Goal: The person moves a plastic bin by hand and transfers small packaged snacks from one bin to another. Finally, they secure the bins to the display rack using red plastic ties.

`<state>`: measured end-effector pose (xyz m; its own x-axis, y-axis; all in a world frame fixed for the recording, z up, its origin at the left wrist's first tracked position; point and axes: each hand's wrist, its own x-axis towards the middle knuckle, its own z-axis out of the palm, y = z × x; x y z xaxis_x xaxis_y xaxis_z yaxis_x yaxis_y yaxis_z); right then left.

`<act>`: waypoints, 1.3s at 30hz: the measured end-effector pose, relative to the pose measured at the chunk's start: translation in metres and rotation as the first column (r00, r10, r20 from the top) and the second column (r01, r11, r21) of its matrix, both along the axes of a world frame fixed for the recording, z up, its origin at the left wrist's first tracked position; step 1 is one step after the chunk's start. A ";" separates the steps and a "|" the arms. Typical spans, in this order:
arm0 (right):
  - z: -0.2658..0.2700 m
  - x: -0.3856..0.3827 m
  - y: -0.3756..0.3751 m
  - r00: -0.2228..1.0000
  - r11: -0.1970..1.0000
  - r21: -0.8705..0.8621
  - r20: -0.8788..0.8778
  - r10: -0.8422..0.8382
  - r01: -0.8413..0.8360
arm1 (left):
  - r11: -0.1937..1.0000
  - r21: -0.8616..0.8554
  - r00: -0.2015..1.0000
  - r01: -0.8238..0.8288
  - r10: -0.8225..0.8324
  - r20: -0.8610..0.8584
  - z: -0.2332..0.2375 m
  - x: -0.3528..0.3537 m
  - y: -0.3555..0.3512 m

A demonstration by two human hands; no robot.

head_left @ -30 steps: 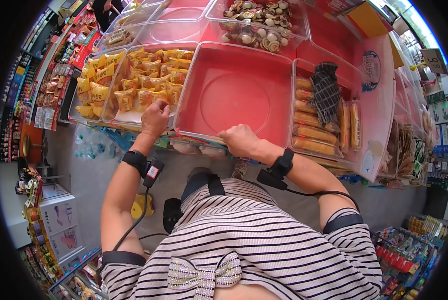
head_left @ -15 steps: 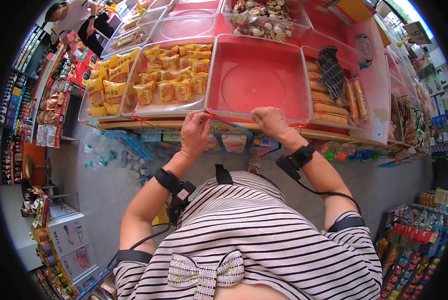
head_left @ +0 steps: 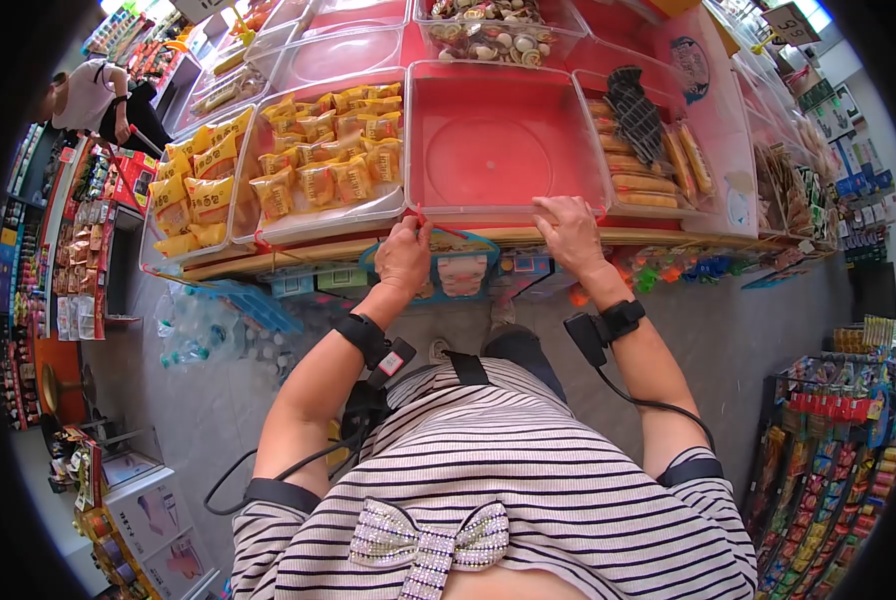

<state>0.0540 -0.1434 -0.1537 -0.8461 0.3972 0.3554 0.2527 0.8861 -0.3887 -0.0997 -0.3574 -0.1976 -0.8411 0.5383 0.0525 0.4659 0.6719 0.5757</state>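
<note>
My left hand (head_left: 405, 258) is closed at the shelf's front edge, its thumb and fingertips pinched on a thin red string (head_left: 452, 231). The string runs along the front of a clear plastic bin (head_left: 508, 210), whose floor shows the red surface beneath. My right hand (head_left: 571, 238) is at the right part of that bin's front rim, fingers stretched out and a little apart over the edge. Left of this bin stands a bin of yellow-wrapped breads (head_left: 353, 175). To its right are long packaged rolls (head_left: 635, 165) with a dark netted item (head_left: 634, 110) on top.
Further bins stand behind, one with round wrapped sweets (head_left: 493, 38). Under the shelf edge hang a blue-framed card (head_left: 460, 270) and bagged plastic bottles (head_left: 190, 320). A snack rack (head_left: 823, 440) stands at right, boxes (head_left: 158, 510) at lower left. Another person (head_left: 93, 100) is at upper left.
My right hand has shifted right relative to the bin's front rim, and its fingers have spread. My left hand stays by the string. The view has shifted slightly.
</note>
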 end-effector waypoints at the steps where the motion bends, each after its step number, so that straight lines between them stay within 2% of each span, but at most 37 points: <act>1: 0.003 -0.002 -0.001 1.000 1.000 -0.008 0.019 -0.015 0.015 | 1.000 0.006 1.000 -0.007 0.007 0.006 0.001 0.001 0.001; 6: 0.000 -0.006 0.009 0.999 0.999 -0.036 0.038 0.004 -0.003 | 0.997 0.066 0.998 -0.047 0.050 -0.040 -0.002 0.009 0.005; 14: 0.003 -0.004 0.023 0.994 0.989 -0.126 0.069 0.089 -0.080 | 0.946 0.291 0.978 -0.140 0.178 -0.106 -0.009 0.020 0.012; 20: 0.002 -0.006 0.027 0.991 0.975 -0.186 0.036 0.131 -0.122 | 0.881 0.446 0.957 -0.156 0.246 -0.152 -0.005 0.036 0.008; 23: 0.003 -0.007 0.029 0.990 0.965 -0.226 0.011 0.143 -0.137 | 0.836 0.508 0.929 -0.208 0.331 -0.165 0.002 0.041 -0.008; 26: 0.002 -0.005 0.029 0.989 0.957 -0.252 -0.007 0.148 -0.145 | 0.858 0.445 0.925 -0.256 0.352 -0.146 0.030 0.029 -0.035; 29: 0.002 -0.003 0.030 0.988 0.955 -0.254 -0.015 0.152 -0.151 | 0.924 0.264 0.950 -0.277 0.304 -0.065 0.051 0.017 -0.056; 34: 0.002 0.001 0.031 0.988 0.941 -0.303 -0.035 0.148 -0.151 | 0.959 0.070 0.962 -0.274 0.274 0.012 0.048 0.007 -0.062; 36: 0.001 0.004 0.030 0.990 0.933 -0.331 -0.043 0.132 -0.139 | 0.949 0.026 0.949 -0.315 0.315 0.020 0.042 -0.001 -0.052; 39: -0.002 0.005 0.031 0.992 0.951 -0.279 -0.024 0.127 -0.129 | 0.936 -0.032 0.936 -0.350 0.351 0.028 0.039 -0.010 -0.042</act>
<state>0.0586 -0.1120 -0.1561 -0.8948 0.3698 0.2502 0.1415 0.7663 -0.6267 -0.1095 -0.3994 -0.1588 -0.9776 0.2102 0.0118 0.1798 0.8042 0.5665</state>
